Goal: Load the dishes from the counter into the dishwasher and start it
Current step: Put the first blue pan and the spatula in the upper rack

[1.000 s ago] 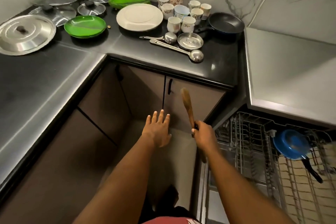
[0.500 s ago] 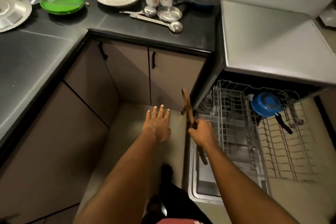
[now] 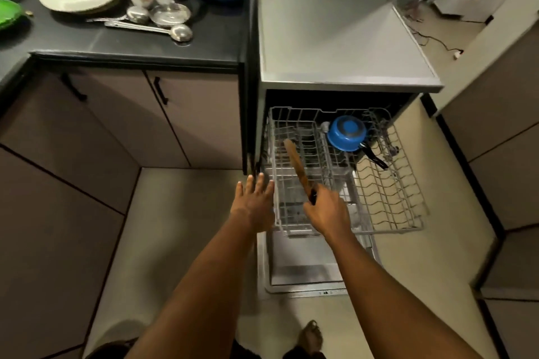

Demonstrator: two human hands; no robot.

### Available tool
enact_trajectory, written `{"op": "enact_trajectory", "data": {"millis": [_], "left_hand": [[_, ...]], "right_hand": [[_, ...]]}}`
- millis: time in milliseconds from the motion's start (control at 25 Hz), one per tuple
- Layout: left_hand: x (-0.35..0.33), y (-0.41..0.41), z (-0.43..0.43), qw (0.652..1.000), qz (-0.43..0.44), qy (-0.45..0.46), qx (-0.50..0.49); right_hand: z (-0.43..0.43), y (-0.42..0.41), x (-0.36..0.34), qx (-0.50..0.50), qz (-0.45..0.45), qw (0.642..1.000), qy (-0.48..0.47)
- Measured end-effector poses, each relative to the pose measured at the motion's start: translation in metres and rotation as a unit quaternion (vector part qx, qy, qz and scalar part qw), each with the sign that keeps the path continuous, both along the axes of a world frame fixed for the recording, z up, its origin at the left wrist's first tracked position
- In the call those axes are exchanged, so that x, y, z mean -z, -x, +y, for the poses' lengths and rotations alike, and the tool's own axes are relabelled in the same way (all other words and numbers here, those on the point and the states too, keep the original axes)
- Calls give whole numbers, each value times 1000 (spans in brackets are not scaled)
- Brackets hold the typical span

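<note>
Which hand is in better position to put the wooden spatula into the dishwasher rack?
The right hand: it already holds the spatula, whose blade is over the rack. The left hand is open and empty, beside the rack's left edge.

The spatula (image 3: 294, 163) looks like matt brown wood. Beneath it, the dishwasher rack (image 3: 388, 207) is pale coated wire. Behind the rack, the saucepan (image 3: 346, 132) is glossy blue. The table (image 3: 175, 41) is polished black, its ladles (image 3: 163, 28) shiny metal.
</note>
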State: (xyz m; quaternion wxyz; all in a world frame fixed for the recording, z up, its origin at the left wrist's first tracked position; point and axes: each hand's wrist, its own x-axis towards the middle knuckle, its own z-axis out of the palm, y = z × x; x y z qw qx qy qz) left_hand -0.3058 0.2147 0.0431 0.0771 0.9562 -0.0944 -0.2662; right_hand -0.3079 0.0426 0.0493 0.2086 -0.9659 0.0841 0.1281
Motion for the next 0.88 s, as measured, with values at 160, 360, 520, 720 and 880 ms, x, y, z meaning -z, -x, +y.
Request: {"op": "enact_trajectory", "data": {"millis": [160, 360, 520, 720, 880], "left_hand": [[6, -7, -91, 1000, 18, -7, 9], [18, -27, -161, 999, 24, -15, 18], [34, -64, -195, 998, 48, -4, 29], [80, -125, -230, 996, 62, -8, 58], [134, -185, -259, 993, 88, -6, 74]], "right_hand": [[-83, 1, 5, -14, -1, 1000, 19], [-151, -18, 21, -9, -6, 1000, -1], [-190, -50, 38, -5, -24, 999, -31], [-227, -91, 61, 56, -80, 994, -51], [-255, -145, 88, 150, -123, 976, -101]]}}
